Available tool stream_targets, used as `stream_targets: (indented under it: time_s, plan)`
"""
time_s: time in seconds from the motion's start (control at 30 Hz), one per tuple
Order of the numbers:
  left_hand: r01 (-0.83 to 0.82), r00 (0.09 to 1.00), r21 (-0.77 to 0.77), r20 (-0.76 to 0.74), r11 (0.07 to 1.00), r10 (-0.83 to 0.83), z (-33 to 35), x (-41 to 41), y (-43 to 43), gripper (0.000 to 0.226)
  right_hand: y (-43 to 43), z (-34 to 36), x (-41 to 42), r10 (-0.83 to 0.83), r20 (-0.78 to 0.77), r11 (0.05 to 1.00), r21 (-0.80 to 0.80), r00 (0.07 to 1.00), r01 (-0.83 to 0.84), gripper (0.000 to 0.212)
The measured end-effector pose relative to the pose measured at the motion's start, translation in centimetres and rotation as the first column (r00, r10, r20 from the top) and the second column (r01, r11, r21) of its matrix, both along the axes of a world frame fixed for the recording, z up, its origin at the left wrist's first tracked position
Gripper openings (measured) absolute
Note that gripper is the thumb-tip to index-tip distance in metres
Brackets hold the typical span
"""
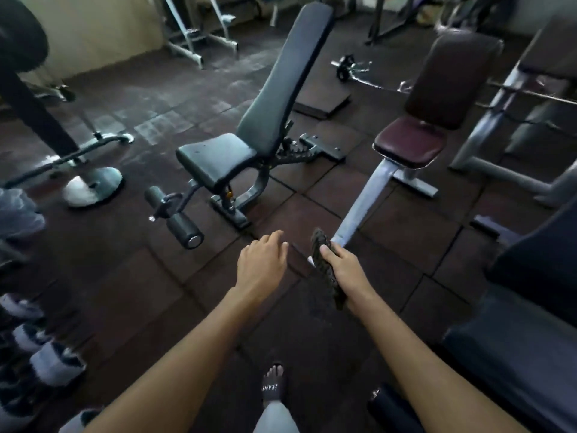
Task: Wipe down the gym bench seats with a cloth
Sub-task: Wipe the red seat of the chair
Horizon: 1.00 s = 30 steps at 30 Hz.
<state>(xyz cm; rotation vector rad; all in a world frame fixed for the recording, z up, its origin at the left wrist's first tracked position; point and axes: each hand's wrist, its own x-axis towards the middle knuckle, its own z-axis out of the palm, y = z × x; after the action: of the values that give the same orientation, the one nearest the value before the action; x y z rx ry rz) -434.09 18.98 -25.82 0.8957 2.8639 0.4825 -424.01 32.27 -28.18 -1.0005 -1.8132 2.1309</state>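
- The right hand has its grip wrapped around a dark cloth. The thumb presses on top, so the cloth stays bunched up and does not drop.
- The cloth is in the air, low and near the middle, over the floor. It is not touching any seat.
- The left hand holds nothing. Its fingers are loose and spread, reaching forward beside the cloth hand, but apart from it.
- The black bench seat sits ahead and to the left. Its long back pad tilts up and away, so the seat part is easy to reach from here.
- The dark red bench seat is ahead and to the right, with its own back pad standing up behind it.
- A pale metal leg of the red bench runs along the floor toward the cloth hand.
- Both arms point between the two benches, so I cannot tell which seat comes first.
- I think the wiping of these two seats has not started, since the cloth is well apart from both.
- One foot in a sandal stands near, at the bottom, so the person is standing up and must step closer or bend down.
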Motion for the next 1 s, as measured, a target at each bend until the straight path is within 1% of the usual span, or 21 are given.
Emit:
stream_targets:
  time_s: [0.13,0.3,0.33,0.43,0.5,0.67,0.77,0.9,1.0]
  plan:
    - [0.176,0.984,-0.005,0.005,0.984,-0.176,0.8,-6.5,5.8,0.038,3.5,1.5,-3.9,-0.175,0.011,0.984,0.019,0.985,0.175,0.024]
    - [0.354,0.935,0.003,0.013,0.935,-0.354,1.3,-11.7,13.6,0.038,8.8,2.3,-6.8,-0.372,0.004,0.928,0.012,0.928,0.372,0.018]
    - [0.378,0.925,0.005,0.019,0.926,-0.378,1.3,-12.5,15.4,0.037,10.2,2.4,-7.3,-0.403,0.010,0.915,0.014,0.915,0.402,0.019]
    - [0.448,0.894,0.023,0.015,0.894,-0.449,1.2,-14.6,20.9,0.035,14.6,2.0,-9.1,-0.458,0.002,0.889,0.002,0.889,0.458,0.032]
    - [0.480,0.877,0.033,0.012,0.877,-0.481,1.0,-16.1,25.1,0.035,18.1,1.5,-10.6,-0.485,-0.010,0.874,0.023,0.874,0.485,0.034]
    - [0.486,0.873,0.063,0.001,0.872,-0.487,-0.3,-20.7,37.5,0.035,29.6,-0.6,-15.1,-0.508,-0.023,0.858,0.072,0.861,0.508,0.025]
    - [0.473,0.880,0.057,-0.001,0.879,-0.474,-2.2,-24.0,47.0,0.034,39.3,-3.1,-18.6,-0.511,-0.019,0.854,0.105,0.859,0.510,0.028]
    - [0.412,0.909,0.043,0.048,0.910,-0.414,-6.1,-29.2,61.1,0.034,54.3,-6.8,-24.1,-0.501,0.023,0.847,0.220,0.865,0.484,0.036]
    - [0.387,0.917,0.008,0.107,0.922,-0.385,-10.0,-32.4,70.3,0.032,63.9,-10.0,-27.6,-0.489,0.131,0.857,0.256,0.862,0.447,0.039]
